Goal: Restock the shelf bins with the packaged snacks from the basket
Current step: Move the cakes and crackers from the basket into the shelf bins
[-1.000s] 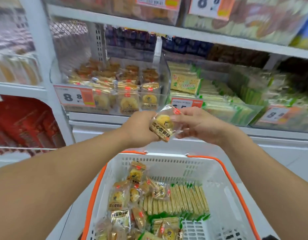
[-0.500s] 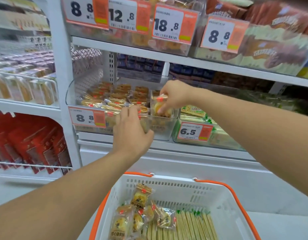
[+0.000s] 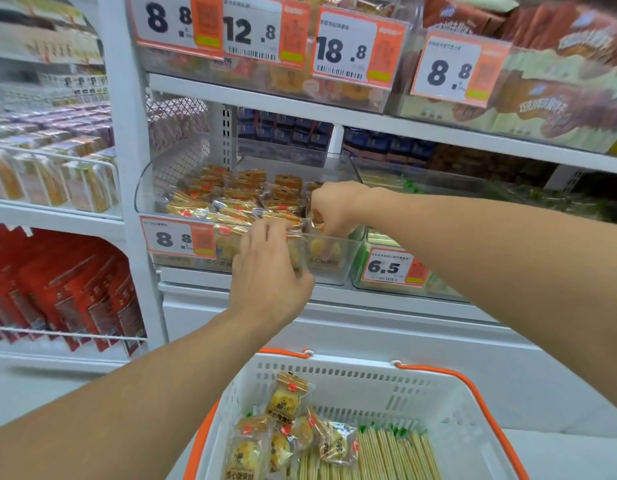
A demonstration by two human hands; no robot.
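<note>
A clear shelf bin [image 3: 338, 273] holds rows of yellow pastry snack packets [image 3: 231, 202]. My right hand [image 3: 335, 211] reaches down into the bin's front right corner. Its fingers are curled round one snack packet [image 3: 317, 249], which shows through the clear front wall. My left hand [image 3: 269, 268] rests on the bin's front rim, fingers laid over the front packets and thumb out to the right. Below, a white basket with orange handles [image 3: 438, 374] holds more pastry packets [image 3: 286, 400] and green-ended stick packs [image 3: 397, 455].
An 8.8 price tag [image 3: 177, 239] hangs on the bin's front. To its right stands a bin of green packs with a 6.5 tag [image 3: 390, 268]. A higher shelf [image 3: 369, 123] carries more tagged bins. Red packs [image 3: 57, 289] fill the left rack.
My right hand has carried the packet from above the basket up into the bin's front right corner. My left hand rose to the bin's front rim. The view tilted upward.
</note>
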